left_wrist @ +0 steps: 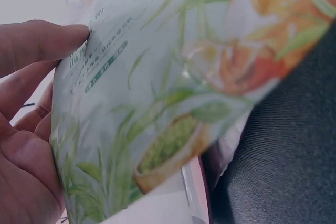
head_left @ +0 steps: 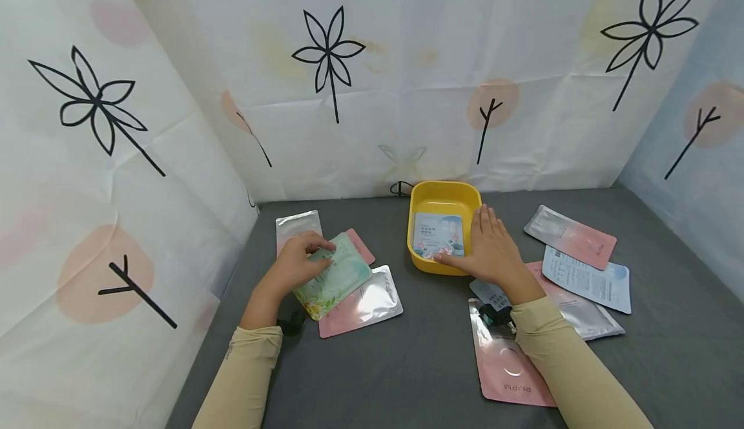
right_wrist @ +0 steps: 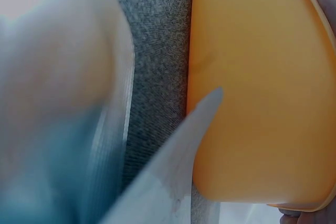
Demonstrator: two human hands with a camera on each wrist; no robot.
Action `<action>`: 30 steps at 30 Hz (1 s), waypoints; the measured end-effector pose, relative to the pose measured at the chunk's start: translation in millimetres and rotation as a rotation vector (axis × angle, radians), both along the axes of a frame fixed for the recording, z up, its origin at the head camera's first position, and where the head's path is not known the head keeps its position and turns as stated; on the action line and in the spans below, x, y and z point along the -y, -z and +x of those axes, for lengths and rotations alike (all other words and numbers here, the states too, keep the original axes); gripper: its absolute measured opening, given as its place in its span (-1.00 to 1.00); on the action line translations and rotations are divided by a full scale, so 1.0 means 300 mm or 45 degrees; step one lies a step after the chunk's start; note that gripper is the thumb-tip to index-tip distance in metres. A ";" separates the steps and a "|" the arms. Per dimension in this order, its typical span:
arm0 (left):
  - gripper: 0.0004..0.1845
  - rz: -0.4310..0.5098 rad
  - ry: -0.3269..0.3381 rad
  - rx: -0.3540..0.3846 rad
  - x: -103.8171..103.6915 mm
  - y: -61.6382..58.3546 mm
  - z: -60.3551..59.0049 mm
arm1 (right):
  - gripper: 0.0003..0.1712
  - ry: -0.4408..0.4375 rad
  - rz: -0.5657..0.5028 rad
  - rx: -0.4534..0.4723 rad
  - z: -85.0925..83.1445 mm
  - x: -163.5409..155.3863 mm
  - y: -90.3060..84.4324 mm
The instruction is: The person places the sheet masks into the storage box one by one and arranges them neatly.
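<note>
Left of centre, the left hand [head_left: 298,262] pinches a flat, pale-green floral packet [head_left: 343,275], best gripped lightly, while the right hand [head_left: 494,248], fingers straight, should steady the yellow plastic tub [head_left: 446,198].

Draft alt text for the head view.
A person's left hand pinches a green packet over pink-and-silver packets, while their right hand touches a yellow bin holding a pale blue packet. More packets lie at right on the gray table.
</note>
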State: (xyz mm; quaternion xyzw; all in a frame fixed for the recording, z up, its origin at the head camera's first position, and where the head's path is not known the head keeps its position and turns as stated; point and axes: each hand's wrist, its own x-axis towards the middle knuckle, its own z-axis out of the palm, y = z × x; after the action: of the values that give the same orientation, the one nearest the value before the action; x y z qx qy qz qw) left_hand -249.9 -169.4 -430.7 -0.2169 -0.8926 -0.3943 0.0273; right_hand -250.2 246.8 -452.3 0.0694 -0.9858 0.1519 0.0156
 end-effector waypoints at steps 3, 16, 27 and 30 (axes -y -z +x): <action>-0.77 0.015 0.005 -0.013 -0.007 -0.001 0.001 | 0.67 0.004 -0.002 -0.001 0.000 0.001 0.003; -0.75 0.115 0.005 -0.052 -0.045 -0.044 0.016 | 0.68 0.012 -0.027 0.002 0.004 0.001 0.009; -0.72 0.200 -0.050 -0.079 -0.109 -0.084 0.020 | 0.69 0.016 -0.019 -0.003 0.003 0.001 0.011; -0.71 0.243 -0.052 -0.118 -0.138 -0.100 0.019 | 0.69 0.017 -0.019 -0.009 0.001 0.000 0.011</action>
State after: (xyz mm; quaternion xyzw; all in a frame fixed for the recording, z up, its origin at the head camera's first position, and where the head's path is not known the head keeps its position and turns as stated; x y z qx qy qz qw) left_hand -244.2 -128.1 -400.7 -0.2132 -0.8530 -0.4665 0.0971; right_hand -249.9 246.7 -455.7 0.0634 -0.9851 0.1588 0.0205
